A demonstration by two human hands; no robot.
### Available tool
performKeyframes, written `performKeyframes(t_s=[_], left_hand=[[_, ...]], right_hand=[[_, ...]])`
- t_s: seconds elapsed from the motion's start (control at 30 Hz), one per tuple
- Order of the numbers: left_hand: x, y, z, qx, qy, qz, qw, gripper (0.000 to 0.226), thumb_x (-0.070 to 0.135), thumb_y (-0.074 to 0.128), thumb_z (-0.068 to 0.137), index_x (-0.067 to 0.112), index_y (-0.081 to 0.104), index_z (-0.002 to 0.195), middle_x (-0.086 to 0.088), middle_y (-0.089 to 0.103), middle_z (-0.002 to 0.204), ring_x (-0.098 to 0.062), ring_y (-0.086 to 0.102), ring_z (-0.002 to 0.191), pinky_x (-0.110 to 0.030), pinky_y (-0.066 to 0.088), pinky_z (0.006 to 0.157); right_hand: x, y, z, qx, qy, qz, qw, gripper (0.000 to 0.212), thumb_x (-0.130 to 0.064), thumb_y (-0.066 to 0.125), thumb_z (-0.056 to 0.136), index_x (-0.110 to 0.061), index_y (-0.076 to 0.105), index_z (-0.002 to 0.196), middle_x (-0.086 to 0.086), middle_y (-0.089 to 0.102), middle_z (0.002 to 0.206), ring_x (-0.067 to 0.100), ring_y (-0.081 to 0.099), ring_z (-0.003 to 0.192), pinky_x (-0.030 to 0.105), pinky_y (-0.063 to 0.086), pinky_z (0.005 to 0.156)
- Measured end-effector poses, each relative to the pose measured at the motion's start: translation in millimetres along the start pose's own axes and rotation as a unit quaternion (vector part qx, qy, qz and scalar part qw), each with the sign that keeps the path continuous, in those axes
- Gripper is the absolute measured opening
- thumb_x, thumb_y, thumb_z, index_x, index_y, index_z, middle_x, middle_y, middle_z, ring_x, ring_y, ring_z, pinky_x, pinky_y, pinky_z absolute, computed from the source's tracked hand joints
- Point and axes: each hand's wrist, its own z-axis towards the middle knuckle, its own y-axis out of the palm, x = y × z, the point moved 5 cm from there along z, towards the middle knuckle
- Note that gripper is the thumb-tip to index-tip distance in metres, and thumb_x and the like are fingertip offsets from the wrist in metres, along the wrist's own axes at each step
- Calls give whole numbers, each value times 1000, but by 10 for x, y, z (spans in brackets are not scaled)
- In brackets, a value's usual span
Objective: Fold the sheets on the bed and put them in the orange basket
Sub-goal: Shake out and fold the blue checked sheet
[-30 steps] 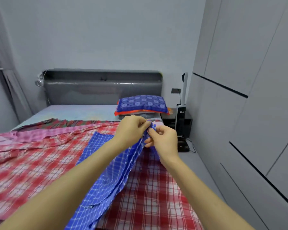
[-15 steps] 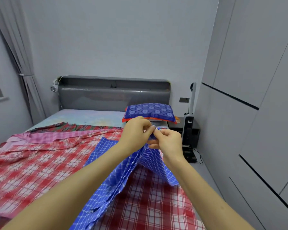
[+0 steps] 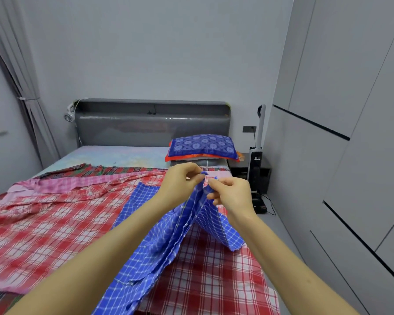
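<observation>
Sheets count: four on the bed (image 3: 114, 155), best I can tell: blue sheet (image 3: 159, 248), red sheet (image 3: 55, 235), pink sheet (image 3: 59, 184), dark plaid sheet (image 3: 77, 170)
Pillows count: two, stacked. The blue pillow (image 3: 203, 146) sits on the grey pillow (image 3: 205, 162) by the headboard (image 3: 150, 126)
Hands count: two, left hand (image 3: 180, 180) and right hand (image 3: 231, 196), almost touching
Grip: both are pinched tight on the same bunched corner of the blue sheet, thumb against fingers
Where the blue one is: on top of the red sheet, right half of the bed, with the far end lifted off it
Long axis: runs from the near edge up the bed toward the headboard, leaning a bit right
Which way it points: it peaks like a tent at the hands, with gathered folds sloping down toward the camera and a short flap hanging on the right
Other sheets: red is spread wide, while pink and dark plaid are rumpled in bands behind it
Off to the right: one upright vacuum (image 3: 256, 164) beside the wardrobe (image 3: 350, 133)
</observation>
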Motion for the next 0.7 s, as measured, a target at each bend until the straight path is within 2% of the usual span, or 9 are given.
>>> performKeyframes(t_s=[0.07,0.13,0.23,0.37,0.47,0.5,0.63,0.7], left_hand=[[3,-15,-27,7,12,-28,1000,11,10,60,90,4,66,84,0,66,75,-18,65,76,-33,53,76],[-33,-25,-66,14,-1,-78,997,11,7,58,91,2,67,85,-6,69,77,-20,68,75,-32,56,75],[-59,-28,-116,14,-13,-129,991,12,5,58,91,-2,67,87,-12,71,78,-23,69,73,-32,58,73],[-40,-25,-153,47,15,-71,996,10,6,62,88,1,71,87,-9,71,73,-15,64,61,-30,54,69],[-13,-16,-178,63,51,0,997,12,4,61,87,4,73,87,-1,69,72,-7,57,58,-16,46,64],[2,3,-187,59,66,21,996,14,2,59,87,5,72,84,-2,68,71,-10,56,59,-17,44,61],[-52,143,-245,15,88,58,994,14,7,51,74,3,64,78,-6,63,66,-24,57,62,-41,47,60],[-91,207,-261,10,87,76,993,6,6,60,74,3,59,79,-5,61,69,-23,53,63,-39,46,60]], right_hand=[[-29,-71,-1,17,-10,-5,1000,19,-9,66,85,2,69,70,7,63,59,7,54,48,18,44,46],[-45,-151,-14,37,-27,-11,999,19,-10,66,85,1,71,70,9,65,62,8,55,52,18,46,49],[-76,-117,-68,13,-51,-16,998,19,-10,67,86,0,71,71,8,66,60,6,57,51,18,49,50],[-128,47,-66,-30,-64,-39,997,19,-10,65,88,1,72,74,7,61,56,7,56,47,20,50,50],[-118,119,-45,-42,-56,-57,996,22,-11,60,91,-2,70,74,7,62,57,9,58,45,24,54,53],[-118,134,-44,-44,-55,-66,995,24,-10,58,92,-2,70,73,7,62,57,9,59,45,27,56,56],[-118,155,10,-45,-36,-89,994,28,-7,54,93,3,69,71,9,63,56,10,60,43,32,58,59],[-93,161,59,-48,-16,-87,995,27,-6,54,92,6,68,72,10,62,56,11,59,42,32,58,59]])
